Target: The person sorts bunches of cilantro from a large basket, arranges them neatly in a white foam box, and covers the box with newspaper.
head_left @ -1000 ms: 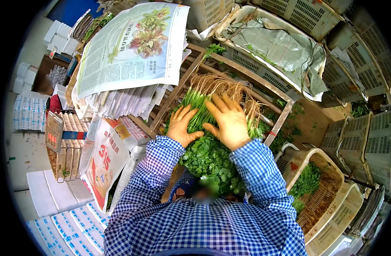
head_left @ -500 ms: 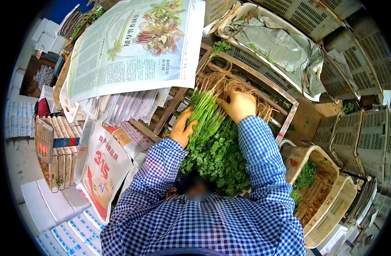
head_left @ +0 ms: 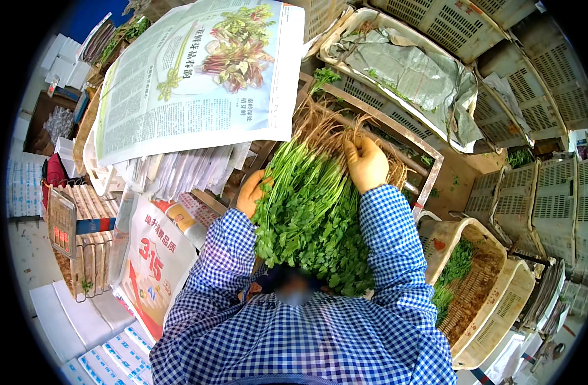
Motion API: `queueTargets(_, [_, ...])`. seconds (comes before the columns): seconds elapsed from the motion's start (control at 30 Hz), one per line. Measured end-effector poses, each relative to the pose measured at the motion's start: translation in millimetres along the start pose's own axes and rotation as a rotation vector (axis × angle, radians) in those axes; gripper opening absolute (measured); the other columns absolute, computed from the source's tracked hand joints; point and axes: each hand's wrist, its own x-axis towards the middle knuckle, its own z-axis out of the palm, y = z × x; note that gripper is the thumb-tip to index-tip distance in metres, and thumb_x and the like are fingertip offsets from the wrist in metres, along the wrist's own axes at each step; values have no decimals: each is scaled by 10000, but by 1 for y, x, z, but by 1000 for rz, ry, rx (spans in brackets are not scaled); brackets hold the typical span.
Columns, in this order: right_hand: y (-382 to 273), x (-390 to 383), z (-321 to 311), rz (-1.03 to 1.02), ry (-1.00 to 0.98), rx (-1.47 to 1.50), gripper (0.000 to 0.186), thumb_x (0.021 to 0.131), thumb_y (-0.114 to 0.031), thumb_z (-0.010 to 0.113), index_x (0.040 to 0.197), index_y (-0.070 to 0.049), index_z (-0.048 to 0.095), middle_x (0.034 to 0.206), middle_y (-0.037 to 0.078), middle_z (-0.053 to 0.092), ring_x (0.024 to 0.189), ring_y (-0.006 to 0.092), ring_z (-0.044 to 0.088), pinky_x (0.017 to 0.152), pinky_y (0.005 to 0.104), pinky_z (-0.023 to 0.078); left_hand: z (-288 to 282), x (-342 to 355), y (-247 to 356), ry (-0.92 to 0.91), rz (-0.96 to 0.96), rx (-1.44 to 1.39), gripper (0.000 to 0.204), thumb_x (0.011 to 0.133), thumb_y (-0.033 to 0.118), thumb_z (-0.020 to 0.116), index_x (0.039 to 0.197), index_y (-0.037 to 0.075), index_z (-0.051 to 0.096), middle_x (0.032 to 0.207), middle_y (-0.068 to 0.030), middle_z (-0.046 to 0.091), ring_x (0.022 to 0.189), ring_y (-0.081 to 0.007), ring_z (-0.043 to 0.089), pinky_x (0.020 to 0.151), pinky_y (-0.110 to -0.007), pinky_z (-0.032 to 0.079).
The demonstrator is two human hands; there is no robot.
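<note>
A broad bunch of coriander (head_left: 310, 212), with green leaves toward me and long brown roots at the far end, lies across a rusty metal frame (head_left: 428, 183). My left hand (head_left: 250, 194) holds the left edge of the bunch, its fingertips tucked behind the stems. On the far right side, my right hand (head_left: 367, 163) is closed on stems just below the roots, thumb toward the middle. The fingers of that hand are partly hidden among the roots.
Left of the frame, a newspaper sheet (head_left: 197, 83) covers a stack of papers (head_left: 178, 172). A scale with a red display (head_left: 61, 239) stands farther left. Plastic crates (head_left: 483, 289) holding greens are at right, and a crate lined with grey sheeting (head_left: 416, 80) lies beyond.
The bunch has spread wider to the left, its stems fanned out. My left hand has shifted left with the bunch's edge; my right hand has moved slightly right and is turned more upright.
</note>
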Motion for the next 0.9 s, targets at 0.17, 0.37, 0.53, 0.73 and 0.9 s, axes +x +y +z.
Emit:
queueTargets(0.17, [0, 11, 24, -58, 66, -146, 251, 933, -311, 665, 992, -77, 735, 851, 165, 724, 818, 314, 700, 805, 450, 549, 88, -15, 60, 75, 184, 788, 383, 979, 95, 594, 1331, -37, 521, 1428, -224, 518, 1292, -340, 529, 1063, -422, 448])
queueTargets(0.37, [-17, 32, 13, 93, -276, -222, 343, 990, -354, 580, 1143, -78, 714, 1072, 176, 728, 1012, 330, 695, 927, 436, 527, 94, -9, 50, 103, 243, 1228, 363, 970, 178, 614, 1222, -82, 586, 1392, -267, 530, 1277, -439, 504, 1093, -495, 425])
queueTargets(0.53, [8, 14, -60, 146, -140, 440, 384, 1003, -297, 622, 1316, -74, 620, 1217, 147, 696, 1097, 252, 680, 939, 370, 540, 94, -16, 64, 118, 195, 1238, 433, 940, 171, 668, 1309, -31, 564, 1440, -205, 520, 1302, -380, 519, 1121, -452, 419])
queueTargets(0.73, [95, -100, -134, 214, 144, 490, 395, 1000, -173, 630, 1359, -22, 567, 1080, 119, 705, 917, 161, 678, 821, 278, 579, 117, -32, 103, 243, 539, 1273, 676, 930, 377, 664, 1463, 25, 440, 1506, -272, 422, 1392, -438, 415, 1183, -519, 328])
queueTargets(0.9, [69, -155, -77, 82, 21, -127, 689, 880, -301, 773, 1436, -14, 484, 1214, 251, 633, 1098, 365, 649, 949, 408, 537, 194, -23, 106, -420, 535, 1426, 727, 957, 611, 506, 1529, 174, 404, 1575, -162, 383, 1459, -415, 317, 1217, -561, 224])
